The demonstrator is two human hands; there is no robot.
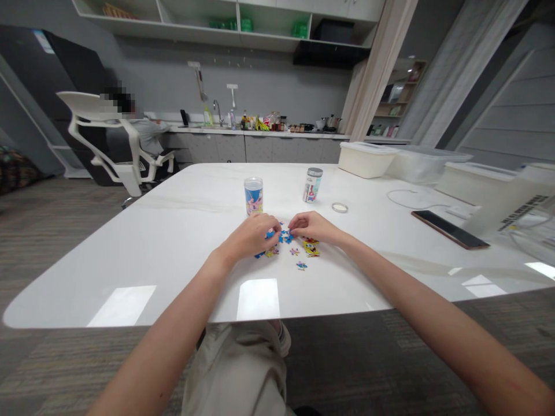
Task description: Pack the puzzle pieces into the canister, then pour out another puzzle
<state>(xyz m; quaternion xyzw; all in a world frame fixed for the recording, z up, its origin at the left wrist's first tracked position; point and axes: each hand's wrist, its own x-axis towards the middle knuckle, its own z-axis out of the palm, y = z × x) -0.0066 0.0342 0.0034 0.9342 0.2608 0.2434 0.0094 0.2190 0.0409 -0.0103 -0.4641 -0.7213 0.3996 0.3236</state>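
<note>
Small jigsaw puzzle pieces (285, 236), mostly blue, lie on the white table between my two hands. My left hand (254, 236) is curled with thumb and fingertips around a blue piece at the left side of the cluster. From the other side, my right hand (316, 227) pinches the edge of a blue piece. Beneath the right wrist sit yellow puzzle pieces (311, 248) with a cartoon face. Closer to me are a loose pink piece (294, 251) and a blue one (302, 266). Some pieces under the left palm are partly hidden.
A clear tube with a cartoon print (254, 196) stands just beyond my left hand. Farther right are a lidded can (313, 185), a round lid (340, 207), a phone (450, 229) and storage boxes (366, 159). A person sits in a white chair (130, 150) at back left.
</note>
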